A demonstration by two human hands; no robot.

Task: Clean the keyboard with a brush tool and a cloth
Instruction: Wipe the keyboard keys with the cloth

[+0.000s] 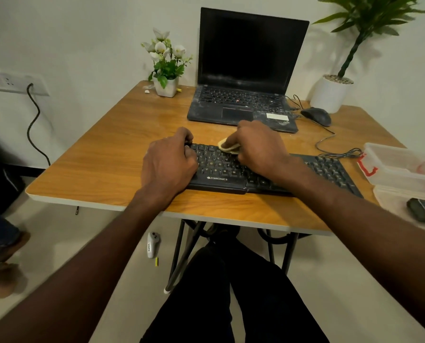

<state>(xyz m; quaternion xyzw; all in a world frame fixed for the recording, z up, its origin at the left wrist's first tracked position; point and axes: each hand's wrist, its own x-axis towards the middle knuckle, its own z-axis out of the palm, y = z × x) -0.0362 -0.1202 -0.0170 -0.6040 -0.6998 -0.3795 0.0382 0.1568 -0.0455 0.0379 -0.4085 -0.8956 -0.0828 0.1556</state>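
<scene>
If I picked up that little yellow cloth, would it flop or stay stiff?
Probably floppy: the yellow cloth bunches softly under the right hand on the keyboard. It looks small and thin, so likely very light. It shouldn't roll or break.

One keyboard (268,169), one cloth (227,146), one laptop (246,70), one mouse (316,116), two potted plants (165,68) (340,82), two plastic boxes (401,167) (392,201), two hands (168,163) (258,147).

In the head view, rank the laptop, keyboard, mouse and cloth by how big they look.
1. laptop, largest.
2. keyboard, partly hidden by both hands.
3. mouse.
4. cloth, mostly hidden under the right hand, so its rank against the mouse is unsure.
</scene>
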